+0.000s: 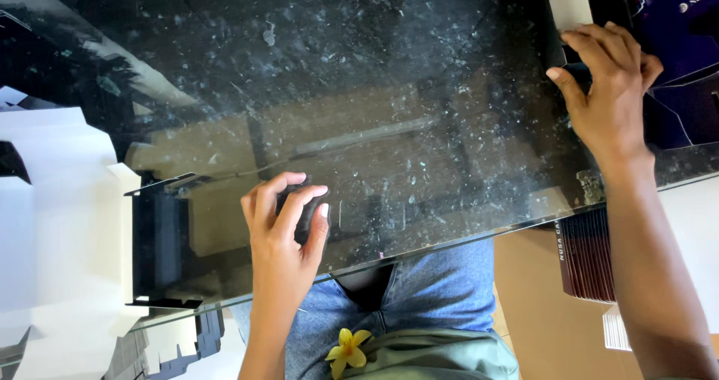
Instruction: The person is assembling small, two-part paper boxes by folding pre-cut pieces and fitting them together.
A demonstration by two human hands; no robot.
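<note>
A glass table (pixel 419 88) fills the middle of the scene. On its near edge, left of centre, the left hand (pixel 283 226) rests around a small object (pixel 303 211). At the far right corner the right hand (pixel 610 88) lies on a flat printed box (pixel 685 58), with a card flap (pixel 569 7) just left of it. A cut cardboard sheet (pixel 52 230) lies at the left side. Near right, below the table edge, stands a stack of flat cartons (pixel 588 256).

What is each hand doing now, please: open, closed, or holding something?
Left hand: closed around a small black object on the glass table.
Right hand: fingers on a dark flat box; grip cannot be told.
</note>
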